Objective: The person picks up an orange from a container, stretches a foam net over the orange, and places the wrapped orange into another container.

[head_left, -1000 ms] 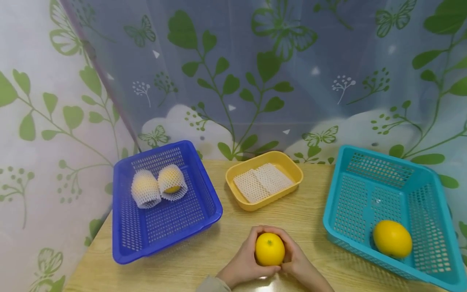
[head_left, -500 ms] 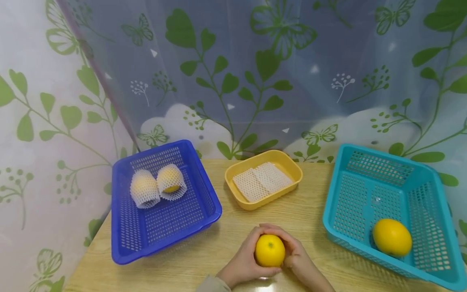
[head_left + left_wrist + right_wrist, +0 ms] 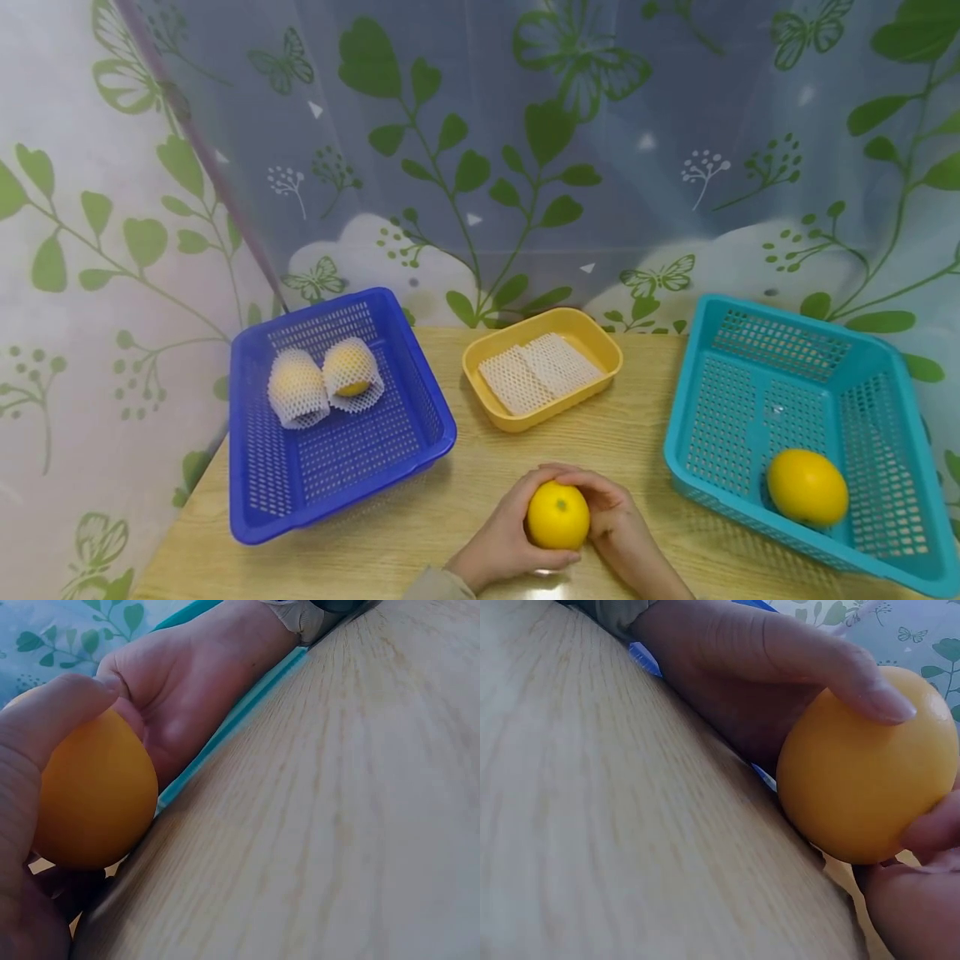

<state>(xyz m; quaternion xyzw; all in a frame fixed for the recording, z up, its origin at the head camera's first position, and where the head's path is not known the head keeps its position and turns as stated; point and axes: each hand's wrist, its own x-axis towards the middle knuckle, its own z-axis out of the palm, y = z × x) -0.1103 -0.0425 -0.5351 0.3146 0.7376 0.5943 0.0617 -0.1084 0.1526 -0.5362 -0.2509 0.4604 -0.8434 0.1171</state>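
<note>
A round yellow fruit with a small green stem spot is held between both hands, low over the table. My left hand grips it from the left, its thumb across the near side and its fingers behind. From the right, my right hand curls its fingers round the back of the fruit, and fingertips of the two hands meet there. In the left wrist view the thumb lies over the fruit. In the right wrist view right-hand fingers press its lower side.
A blue basket at left holds two fruits in white foam nets. Behind the hands, a yellow tray holds foam nets lying flat. The teal basket at right contains one yellow fruit. A patterned curtain hangs behind the table.
The fruit has shifted slightly right and turned a little. My right thumb has drawn away from the left thumb, and the right hand has changed its hold.
</note>
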